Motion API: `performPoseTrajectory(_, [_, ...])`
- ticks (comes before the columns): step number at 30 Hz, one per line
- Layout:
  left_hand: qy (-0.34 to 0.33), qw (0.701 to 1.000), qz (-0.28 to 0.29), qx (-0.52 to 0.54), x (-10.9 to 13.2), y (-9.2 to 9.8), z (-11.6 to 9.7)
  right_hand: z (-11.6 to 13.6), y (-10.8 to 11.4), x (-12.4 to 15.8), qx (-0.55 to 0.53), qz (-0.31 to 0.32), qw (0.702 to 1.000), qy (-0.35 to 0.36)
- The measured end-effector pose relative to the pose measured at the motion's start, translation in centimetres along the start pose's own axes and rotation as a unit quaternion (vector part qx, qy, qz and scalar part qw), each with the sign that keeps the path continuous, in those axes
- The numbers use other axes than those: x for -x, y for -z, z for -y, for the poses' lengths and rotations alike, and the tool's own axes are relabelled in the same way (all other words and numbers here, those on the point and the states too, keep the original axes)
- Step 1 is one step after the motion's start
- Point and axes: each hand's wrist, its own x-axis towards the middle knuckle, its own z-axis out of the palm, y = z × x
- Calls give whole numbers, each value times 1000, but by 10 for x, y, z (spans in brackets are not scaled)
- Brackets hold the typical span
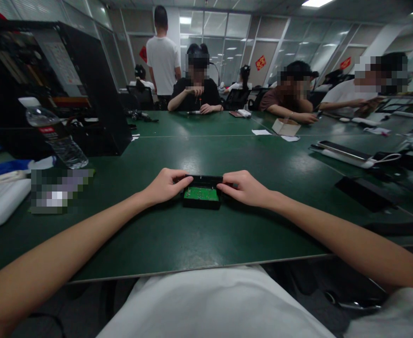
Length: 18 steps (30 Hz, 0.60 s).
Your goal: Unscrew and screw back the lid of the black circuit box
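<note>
A small black open case (202,203) with a green circuit board (201,193) inside rests on the green table (199,234) straight ahead of me. My left hand (164,186) grips the case's left end, fingers curled round its upper corner. My right hand (245,187) grips the right end the same way. Both forearms lie stretched over the table's near edge. The board faces up and is uncovered between my hands.
A plastic water bottle (56,136) and a big black cabinet (86,94) stand at the left. White devices (2,202) lie at the far left. A phone on a white strip (343,152) and black flat items (364,193) lie right. Several people sit across the table.
</note>
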Motion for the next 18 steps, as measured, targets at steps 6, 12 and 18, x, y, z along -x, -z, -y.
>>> performPoseTrajectory(6, [69, 986, -23, 149, -3, -12, 4, -1, -2, 0, -22, 4, 1000, -5])
performPoseTrajectory(12, [205, 875, -128, 419, -12, -18, 12, 10, -11, -4, -35, 39, 999, 14])
performPoseTrajectory(18, [224, 855, -157, 441, -12, -17, 9, 40, -29, -17, 37, 71, 997, 6])
